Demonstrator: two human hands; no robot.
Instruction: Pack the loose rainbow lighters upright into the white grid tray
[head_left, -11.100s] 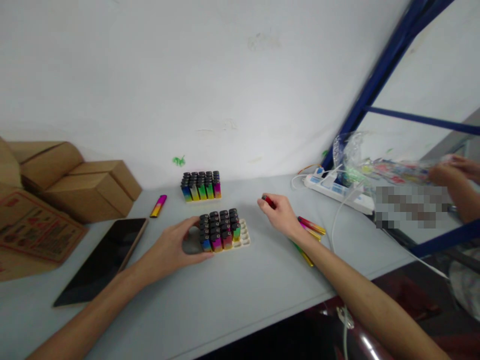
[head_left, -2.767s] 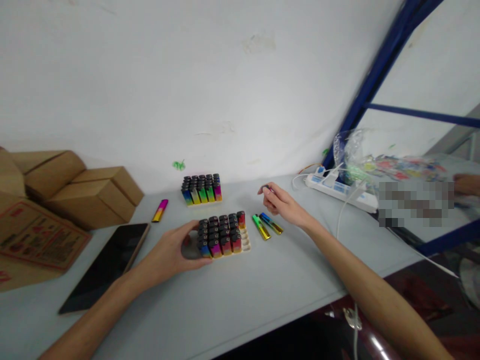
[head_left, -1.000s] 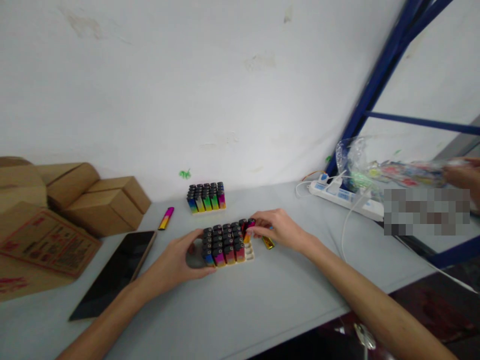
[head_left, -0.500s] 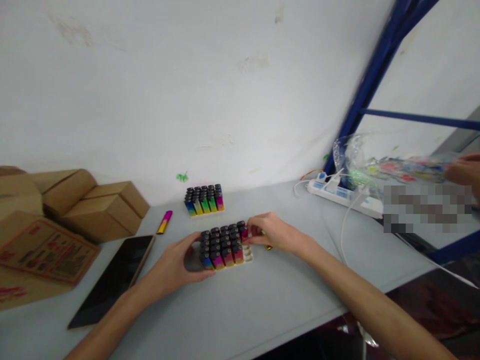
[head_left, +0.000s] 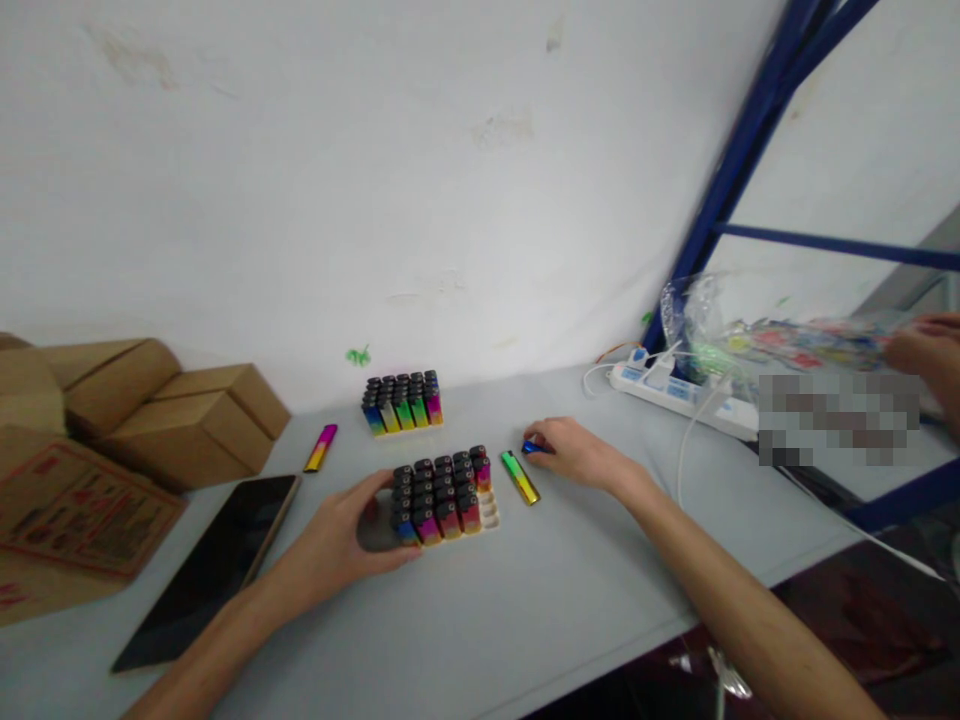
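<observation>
My left hand (head_left: 341, 528) curls around the left end of a pale tray (head_left: 490, 512) packed with upright, black-topped lighters (head_left: 427, 528). Bare slots show in the tray's right-hand column, where lighters stand only at the far end. To the right, my right hand (head_left: 581, 455) pinches a blue lighter (head_left: 534, 447) low over the table. A green and yellow lighter (head_left: 520, 477) lies between the tray and my right hand. Behind, against the wall, stands a second block of lighters (head_left: 405, 408). A purple and yellow lighter (head_left: 321, 448) lies to the left.
Cardboard boxes (head_left: 202, 425) and a black tablet (head_left: 214, 570) are at the left. On the right are a white power strip (head_left: 679, 400) with cables, a blue metal frame (head_left: 720, 210), and another person's hand (head_left: 926, 355) at a clear bag of colourful items (head_left: 795, 342).
My right hand has moved right, off the tray, leaving a lighter in its right column, and now grips the blue lighter. The green and yellow lighter has come into full view.
</observation>
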